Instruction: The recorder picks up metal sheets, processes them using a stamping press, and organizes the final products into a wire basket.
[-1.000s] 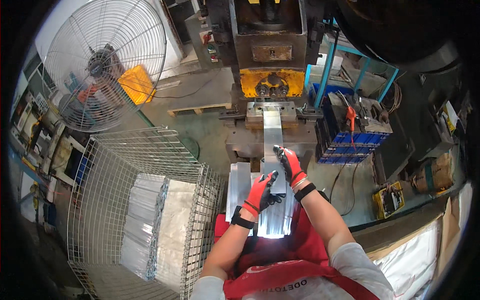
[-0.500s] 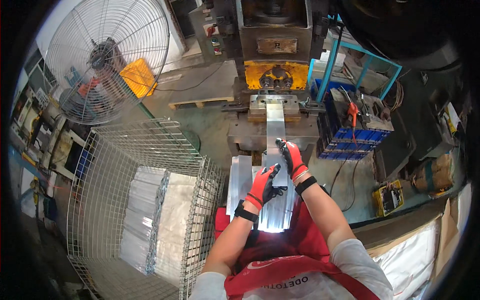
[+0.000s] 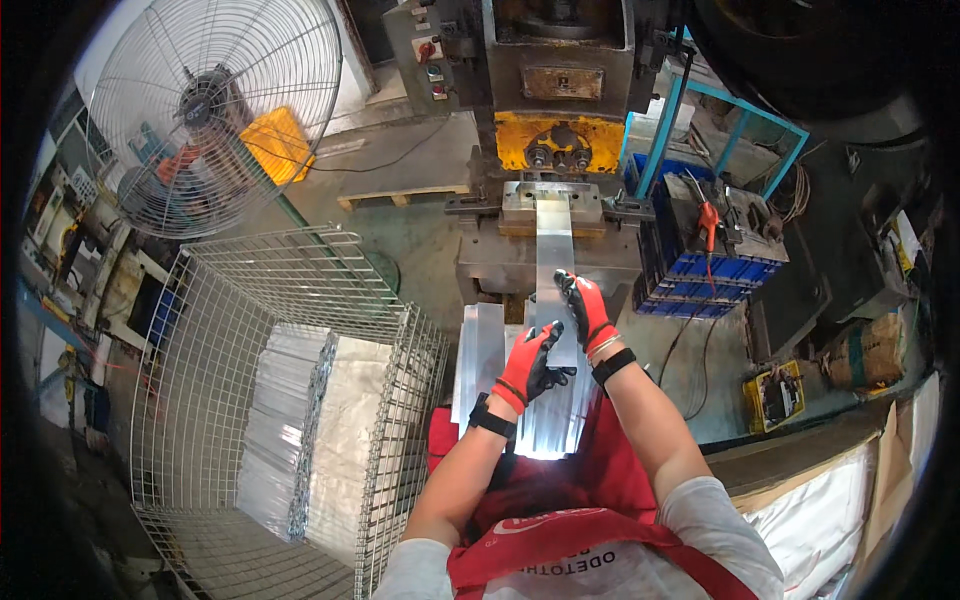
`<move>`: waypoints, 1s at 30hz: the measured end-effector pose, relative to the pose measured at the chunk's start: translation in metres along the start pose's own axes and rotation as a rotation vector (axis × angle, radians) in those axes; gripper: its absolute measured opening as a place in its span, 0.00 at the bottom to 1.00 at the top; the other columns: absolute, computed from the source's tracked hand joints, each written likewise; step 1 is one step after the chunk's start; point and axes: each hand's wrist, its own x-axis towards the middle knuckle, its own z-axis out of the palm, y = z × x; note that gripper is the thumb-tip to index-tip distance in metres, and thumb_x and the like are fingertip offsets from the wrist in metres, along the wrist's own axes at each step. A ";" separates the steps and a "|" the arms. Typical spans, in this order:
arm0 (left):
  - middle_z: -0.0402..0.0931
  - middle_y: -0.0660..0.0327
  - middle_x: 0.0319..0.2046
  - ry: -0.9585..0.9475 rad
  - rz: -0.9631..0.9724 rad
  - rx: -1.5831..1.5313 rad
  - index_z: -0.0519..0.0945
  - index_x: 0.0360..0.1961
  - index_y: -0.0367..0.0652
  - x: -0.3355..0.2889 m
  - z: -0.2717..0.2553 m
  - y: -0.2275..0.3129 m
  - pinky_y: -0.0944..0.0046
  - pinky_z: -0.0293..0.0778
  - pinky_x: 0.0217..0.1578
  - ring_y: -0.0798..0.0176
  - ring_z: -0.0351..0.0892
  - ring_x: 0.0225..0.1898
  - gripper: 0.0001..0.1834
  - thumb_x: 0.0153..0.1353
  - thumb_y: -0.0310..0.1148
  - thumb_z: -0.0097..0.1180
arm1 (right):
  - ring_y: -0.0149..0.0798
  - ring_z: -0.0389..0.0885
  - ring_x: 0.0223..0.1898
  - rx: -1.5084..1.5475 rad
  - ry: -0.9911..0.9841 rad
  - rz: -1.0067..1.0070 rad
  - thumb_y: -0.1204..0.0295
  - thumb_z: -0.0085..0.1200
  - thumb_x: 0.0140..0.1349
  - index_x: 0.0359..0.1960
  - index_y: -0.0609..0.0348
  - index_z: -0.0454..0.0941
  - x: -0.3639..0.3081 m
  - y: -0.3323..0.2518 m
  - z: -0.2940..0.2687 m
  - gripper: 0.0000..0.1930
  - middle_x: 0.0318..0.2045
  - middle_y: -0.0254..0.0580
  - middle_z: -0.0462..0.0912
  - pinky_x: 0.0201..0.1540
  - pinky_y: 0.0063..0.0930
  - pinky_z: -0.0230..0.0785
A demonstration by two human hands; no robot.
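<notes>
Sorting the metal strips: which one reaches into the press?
The long strip under the right hand; the other strips lie stacked short of the press.

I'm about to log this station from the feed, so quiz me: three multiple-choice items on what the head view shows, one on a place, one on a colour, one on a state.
1. Where is the wire mesh cage?
A. To the person's left
B. To the person's right
C. On top of the press

2. What colour are the gloves on the left hand and right hand?
A. Blue and white
B. Red and black
C. Plain yellow

3. How does the long metal strip lie?
A. Rolled into a coil
B. Standing upright in the cage
C. Flat, running from the hands into the press

Answers: 1 A, the cage sits on the left side of the view beside the person's left arm. 2 B, both gloves show red backs and black palms. 3 C, the strip stretches flat from under the hands to the press die.
</notes>
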 end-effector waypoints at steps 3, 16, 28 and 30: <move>0.69 0.64 0.36 -0.037 -0.029 -0.068 0.70 0.42 0.45 0.002 -0.002 -0.001 0.63 0.74 0.13 0.57 0.76 0.21 0.14 0.56 0.39 0.47 | 0.19 0.58 0.21 -0.049 0.008 -0.017 0.63 0.51 0.54 0.17 0.53 0.70 0.004 0.005 -0.004 0.12 0.17 0.20 0.63 0.22 0.18 0.49; 0.69 0.63 0.29 -0.046 -0.026 -0.102 0.70 0.34 0.47 0.007 -0.005 -0.007 0.65 0.70 0.11 0.57 0.76 0.19 0.10 0.56 0.41 0.50 | 0.21 0.56 0.21 -0.010 -0.013 0.039 0.63 0.49 0.55 0.16 0.55 0.69 0.004 0.006 -0.006 0.13 0.17 0.22 0.63 0.22 0.21 0.49; 0.70 0.63 0.37 -0.159 0.051 -0.126 0.70 0.42 0.43 0.012 -0.032 -0.030 0.64 0.73 0.16 0.62 0.76 0.28 0.14 0.58 0.39 0.46 | 0.21 0.59 0.23 -0.055 -0.083 0.011 0.64 0.49 0.56 0.23 0.60 0.71 -0.024 -0.019 0.000 0.12 0.20 0.23 0.65 0.25 0.20 0.54; 0.70 0.64 0.36 -0.148 0.038 -0.097 0.70 0.43 0.44 0.009 -0.027 -0.025 0.64 0.72 0.16 0.62 0.76 0.28 0.14 0.58 0.39 0.46 | 0.21 0.60 0.24 -0.025 -0.089 0.025 0.63 0.50 0.55 0.31 0.61 0.71 -0.020 -0.015 -0.009 0.12 0.22 0.24 0.67 0.27 0.20 0.56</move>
